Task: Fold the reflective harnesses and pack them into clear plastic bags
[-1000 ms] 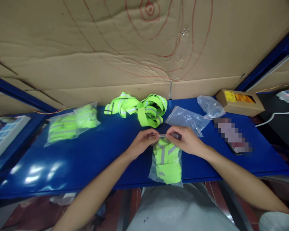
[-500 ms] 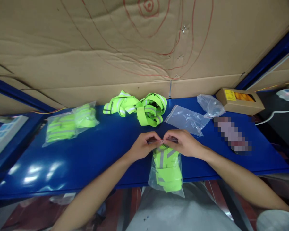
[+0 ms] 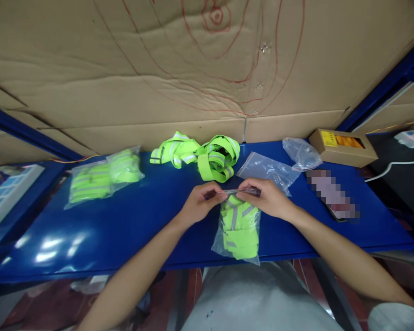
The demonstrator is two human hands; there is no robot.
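Note:
A clear plastic zip bag hangs over the table's front edge, with folded neon-yellow reflective straps inside. My left hand pinches the left part of its top edge between thumb and fingers. On the right part of that same edge, my right hand has a like pinch. A short stretch of the bag's mouth shows between the two hands, and it looks pressed flat. Beyond my hands lie loose reflective straps, one bunch spread and another coiled.
At the left lie filled bags of straps. Behind my right hand rests a flat clear bag, near a crumpled bag and a cardboard box. A blurred-out phone-like object lies right on the blue table.
My hands have moved apart along the bag's top edge, my left hand leftward and my right hand slightly rightward. The bag has risen a little.

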